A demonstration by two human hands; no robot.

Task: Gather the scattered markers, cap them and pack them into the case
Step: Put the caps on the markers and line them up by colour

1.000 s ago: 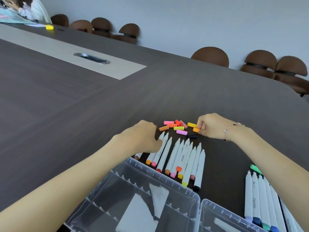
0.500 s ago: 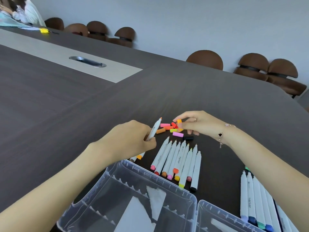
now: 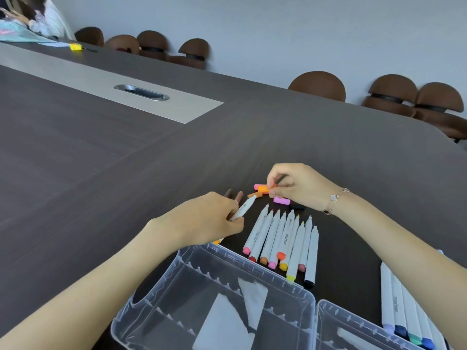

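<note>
My left hand (image 3: 202, 221) grips a white marker (image 3: 243, 208), its uncapped tip pointing up and right. My right hand (image 3: 300, 185) pinches an orange cap (image 3: 264, 189) just beyond that tip. Loose caps lie under and beside the right hand: a pink cap (image 3: 281, 200), a black cap (image 3: 297, 206) and two brown caps (image 3: 233, 194). A row of several white markers (image 3: 283, 241) lies between my arms, tips uncapped at the far end. The clear plastic case (image 3: 217, 299) stands open in front of me.
A second case half (image 3: 353, 327) lies at the lower right, with several capped markers (image 3: 404, 306) beside it under my right forearm. Brown chairs (image 3: 317, 85) line the table's far edge. A person sits at the far left corner. A metal cable port (image 3: 141, 92) is set in the table.
My left hand lifted one marker out of the row and angled its tip toward the caps. My right hand picked up an orange cap and brought it toward the marker's tip.
</note>
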